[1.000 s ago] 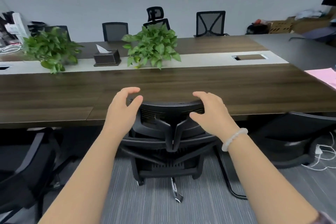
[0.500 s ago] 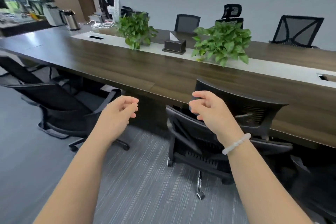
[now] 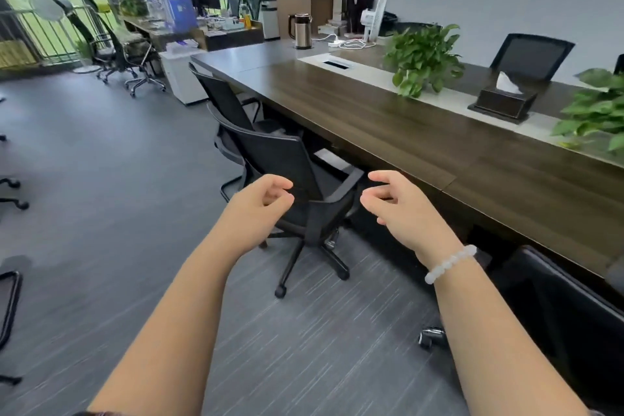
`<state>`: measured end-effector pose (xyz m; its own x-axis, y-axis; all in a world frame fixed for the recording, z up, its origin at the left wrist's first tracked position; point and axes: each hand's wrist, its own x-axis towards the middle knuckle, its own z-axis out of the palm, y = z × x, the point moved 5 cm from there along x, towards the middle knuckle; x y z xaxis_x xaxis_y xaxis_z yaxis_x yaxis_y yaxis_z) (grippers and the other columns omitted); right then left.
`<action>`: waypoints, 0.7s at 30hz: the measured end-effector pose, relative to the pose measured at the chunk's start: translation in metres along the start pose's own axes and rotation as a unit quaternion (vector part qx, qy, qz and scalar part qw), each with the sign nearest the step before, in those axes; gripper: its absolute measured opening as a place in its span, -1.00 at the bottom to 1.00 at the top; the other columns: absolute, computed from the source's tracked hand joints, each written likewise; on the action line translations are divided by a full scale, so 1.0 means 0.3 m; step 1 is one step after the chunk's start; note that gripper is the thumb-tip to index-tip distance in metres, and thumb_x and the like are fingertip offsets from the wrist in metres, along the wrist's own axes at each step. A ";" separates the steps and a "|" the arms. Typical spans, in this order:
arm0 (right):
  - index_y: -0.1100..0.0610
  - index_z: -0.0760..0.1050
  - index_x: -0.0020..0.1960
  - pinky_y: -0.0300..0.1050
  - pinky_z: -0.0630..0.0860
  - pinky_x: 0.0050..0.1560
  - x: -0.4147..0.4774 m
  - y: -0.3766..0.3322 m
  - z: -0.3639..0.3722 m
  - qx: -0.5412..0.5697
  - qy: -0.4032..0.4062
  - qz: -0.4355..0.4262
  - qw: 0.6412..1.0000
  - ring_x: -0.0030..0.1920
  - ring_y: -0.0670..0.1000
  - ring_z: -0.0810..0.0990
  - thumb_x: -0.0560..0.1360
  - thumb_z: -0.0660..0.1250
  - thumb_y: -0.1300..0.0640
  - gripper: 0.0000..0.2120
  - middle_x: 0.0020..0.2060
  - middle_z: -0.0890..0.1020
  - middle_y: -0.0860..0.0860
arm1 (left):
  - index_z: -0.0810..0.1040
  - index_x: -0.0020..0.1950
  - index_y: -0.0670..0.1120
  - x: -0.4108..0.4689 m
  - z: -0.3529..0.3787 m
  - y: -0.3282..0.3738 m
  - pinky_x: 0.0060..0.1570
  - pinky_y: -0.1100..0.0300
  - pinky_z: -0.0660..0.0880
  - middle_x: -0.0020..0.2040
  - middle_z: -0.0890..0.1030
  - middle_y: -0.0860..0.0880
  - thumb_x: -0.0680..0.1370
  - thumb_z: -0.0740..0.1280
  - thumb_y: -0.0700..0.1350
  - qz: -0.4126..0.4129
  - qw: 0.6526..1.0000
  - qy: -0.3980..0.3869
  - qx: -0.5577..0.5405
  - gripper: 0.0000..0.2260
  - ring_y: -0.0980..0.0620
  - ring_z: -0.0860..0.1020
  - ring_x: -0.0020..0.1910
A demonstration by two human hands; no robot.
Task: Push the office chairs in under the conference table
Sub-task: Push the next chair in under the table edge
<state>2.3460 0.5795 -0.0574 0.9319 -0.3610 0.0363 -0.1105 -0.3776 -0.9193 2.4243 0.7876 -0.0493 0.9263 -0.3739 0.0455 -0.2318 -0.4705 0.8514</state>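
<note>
My left hand (image 3: 260, 209) and right hand (image 3: 401, 209) are loosely curled and hold nothing. The nearest chair (image 3: 287, 162) stands apart from the worktop (image 3: 439, 132), turned sideways. The second chair (image 3: 223, 101) behind it also needs pushing. The chair at right (image 3: 567, 321) seems already in.

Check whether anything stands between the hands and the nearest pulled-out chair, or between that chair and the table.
Nothing visible does. The left hand and right hand hover empty behind the chair, open air between. The chair stands angled beside the conference table; the dark space beneath shows no obstacle.
</note>
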 end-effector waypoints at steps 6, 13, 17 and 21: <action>-0.04 0.32 0.37 -0.31 0.40 -0.18 0.242 -0.093 0.272 0.015 0.028 0.011 0.999 0.09 -0.07 0.51 0.53 0.32 0.08 -0.56 0.13 0.51 -0.08 | 0.47 0.25 0.03 0.211 -0.315 -0.152 0.11 0.22 0.33 0.14 0.54 0.08 0.56 0.28 -0.05 0.003 0.996 -0.006 0.088 -0.75 0.11 0.47 0.18; -0.02 0.32 0.38 -0.14 0.40 0.04 0.462 -0.122 0.377 -0.006 0.050 0.032 0.998 0.19 -0.01 0.48 0.53 0.33 0.08 -0.55 0.19 0.49 -0.06 | 0.47 0.23 0.02 0.429 -0.438 -0.258 0.11 0.22 0.34 0.14 0.54 0.09 0.55 0.30 -0.04 0.009 0.995 -0.025 0.093 -0.75 0.10 0.48 0.20; -0.01 0.32 0.39 -0.13 0.38 0.06 0.640 -0.070 0.450 -0.052 0.036 0.047 0.997 0.26 -0.02 0.43 0.53 0.33 0.06 -0.55 0.27 0.47 -0.04 | 0.47 0.22 0.02 0.612 -0.421 -0.353 0.17 0.19 0.36 0.13 0.54 0.08 0.55 0.30 -0.03 0.002 0.994 -0.047 0.100 -0.75 0.08 0.47 0.20; -0.01 0.32 0.39 -0.13 0.34 0.10 0.862 -0.025 0.504 -0.085 0.033 0.059 0.994 0.29 0.00 0.41 0.52 0.35 0.02 -0.53 0.32 0.44 -0.02 | 0.46 0.24 0.02 0.853 -0.409 -0.424 0.06 0.26 0.36 0.15 0.52 0.09 0.54 0.30 -0.02 -0.001 0.989 -0.070 0.127 -0.73 0.08 0.47 0.20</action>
<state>2.6402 0.6177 -0.1004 0.8850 -0.4642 -0.0368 -0.2795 -0.4663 -0.8393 2.7272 0.8498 -0.0819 0.8813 -0.4705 -0.0445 -0.3129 -0.6514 0.6913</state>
